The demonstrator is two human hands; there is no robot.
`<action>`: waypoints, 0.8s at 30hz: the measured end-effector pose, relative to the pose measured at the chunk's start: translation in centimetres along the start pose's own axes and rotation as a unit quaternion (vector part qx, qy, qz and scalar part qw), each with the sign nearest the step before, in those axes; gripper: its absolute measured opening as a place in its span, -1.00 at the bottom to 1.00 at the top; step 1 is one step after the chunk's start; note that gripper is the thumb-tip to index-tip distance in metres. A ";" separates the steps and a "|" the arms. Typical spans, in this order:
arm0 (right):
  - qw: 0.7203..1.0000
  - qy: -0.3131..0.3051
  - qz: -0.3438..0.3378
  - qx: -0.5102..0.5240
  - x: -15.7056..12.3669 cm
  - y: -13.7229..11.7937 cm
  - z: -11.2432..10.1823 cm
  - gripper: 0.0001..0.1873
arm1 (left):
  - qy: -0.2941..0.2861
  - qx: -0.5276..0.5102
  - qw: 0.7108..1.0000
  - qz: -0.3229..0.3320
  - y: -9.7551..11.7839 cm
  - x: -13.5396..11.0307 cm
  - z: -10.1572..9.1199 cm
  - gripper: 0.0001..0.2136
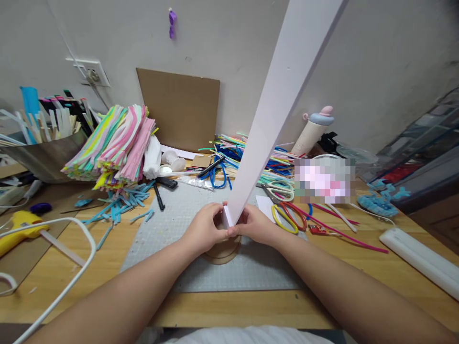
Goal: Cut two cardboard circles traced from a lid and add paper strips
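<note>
Both hands meet at the lower end of a long white paper strip (265, 119), which rises away to the upper right and leaves the top of the view. My left hand (208, 224) is closed, its fingers around the strip's folded lower end from the left. From the other side my right hand (255, 222) pinches the same end, the two thumbs touching or almost touching. Beneath the hands a round brown cardboard piece (222, 252) lies on the grey cutting mat (193, 282). The hands hide part of it and of the fold.
Left are a yellow glue gun (21, 229) with a white cable, blue pipe-cleaner pieces (122, 205) and bundled pipe cleaners (114, 143). Scissors (278, 191) lie right of the mat, near a white bar (419, 258). A cardboard sheet (179, 110) leans on the wall; a bottle (311, 129) stands behind.
</note>
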State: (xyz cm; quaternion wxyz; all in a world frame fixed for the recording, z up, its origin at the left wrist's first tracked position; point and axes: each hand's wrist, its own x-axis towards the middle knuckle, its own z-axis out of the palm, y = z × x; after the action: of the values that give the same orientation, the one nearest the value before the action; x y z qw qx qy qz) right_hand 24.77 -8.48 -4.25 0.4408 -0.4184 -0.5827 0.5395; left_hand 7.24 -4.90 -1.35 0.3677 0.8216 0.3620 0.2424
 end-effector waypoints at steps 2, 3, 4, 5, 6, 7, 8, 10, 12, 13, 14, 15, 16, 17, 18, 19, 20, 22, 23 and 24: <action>1.000 -0.008 0.001 -0.006 0.0 -0.3 -0.1 -0.30 | 0.001 0.012 1.000 -0.004 0.1 -0.1 0.0 -0.59; 1.000 -0.013 0.001 -0.010 0.0 -0.4 -0.2 -0.30 | 0.001 0.018 1.000 -0.006 0.2 -0.1 0.0 -0.59; 1.000 -0.017 0.001 -0.016 0.0 -0.5 -0.2 -0.31 | 0.003 0.025 1.000 -0.008 0.2 -0.2 0.0 -0.59; 1.000 -0.020 0.000 -0.024 0.0 -0.5 -0.3 -0.32 | 0.004 0.032 0.999 -0.009 0.2 -0.2 0.0 -0.59; 0.999 -0.022 -0.001 -0.034 0.1 -0.5 -0.3 -0.33 | 0.006 0.040 0.999 -0.010 0.1 -0.3 0.1 -0.59; 0.999 -0.023 -0.002 -0.046 0.1 -0.4 -0.2 -0.32 | 0.009 0.049 0.999 -0.011 0.1 -0.3 0.1 -0.60; 0.998 -0.022 -0.002 -0.060 0.1 -0.4 -0.2 -0.29 | 0.013 0.058 0.998 -0.012 0.1 -0.3 0.1 -0.60; 0.995 -0.021 0.000 -0.097 0.1 -0.5 0.0 -0.23 | 0.021 0.077 0.997 -0.014 0.0 -0.3 0.0 -0.59; 0.989 -0.021 0.008 -0.149 -0.1 -1.3 -0.2 -0.23 | 0.027 0.092 0.995 -0.013 -0.1 -0.3 0.0 -0.57; 0.983 -0.020 0.014 -0.183 -0.3 -2.1 -0.5 -0.27 | 0.027 0.096 0.995 -0.012 -0.1 -0.3 0.0 -0.56; 0.975 -0.013 0.021 -0.220 -0.6 -3.0 -0.9 -0.34 | 0.028 0.100 0.995 -0.012 -0.1 -0.4 0.0 -0.55; 0.965 -0.003 0.029 -0.262 -0.9 -4.1 -1.6 -0.43 | 0.028 0.103 0.994 -0.012 -0.1 -0.4 0.0 -0.55; 0.951 0.021 0.037 -0.308 -1.4 -5.3 -2.4 -0.55 | 0.030 0.106 0.994 -0.013 0.0 -0.4 0.0 -0.55; 0.932 0.057 0.049 -0.355 -1.9 -6.5 -3.4 -0.71 | 0.031 0.108 0.994 -0.014 0.0 -0.4 0.0 -0.56; 0.910 0.089 0.066 -0.400 -2.4 -7.4 -4.4 -0.80 | 0.032 0.110 0.993 -0.014 0.1 -0.5 0.0 -0.58; 0.886 0.117 0.085 -0.441 -2.9 -8.2 -5.4 -0.82 | 0.033 0.112 0.993 -0.014 0.1 -0.5 0.0 -0.60; 0.864 0.131 0.110 -0.474 -3.4 -8.6 -6.4 -0.84 | 0.033 0.113 0.993 -0.013 0.2 -0.5 0.0 -0.61; 0.826 0.141 0.164 -0.520 -4.3 -8.4 -7.7 -0.80 | 0.035 0.113 0.993 -0.012 0.2 -0.6 0.0 -0.61; 0.811 0.141 0.190 -0.536 -4.7 -7.8 -8.1 -0.80 | 0.037 0.112 0.993 -0.012 0.3 -0.6 0.0 -0.61; 0.796 0.144 0.208 -0.549 -5.0 -7.1 -8.4 -0.82 | 0.039 0.111 0.993 -0.012 0.3 -0.6 0.0 -0.60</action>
State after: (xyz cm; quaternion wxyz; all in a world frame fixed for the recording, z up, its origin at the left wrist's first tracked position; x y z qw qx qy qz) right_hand 34.11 -11.61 2.73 0.0927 -0.7745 -0.6096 0.1412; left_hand 6.96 -5.50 -1.22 0.2627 0.8430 0.4106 0.2276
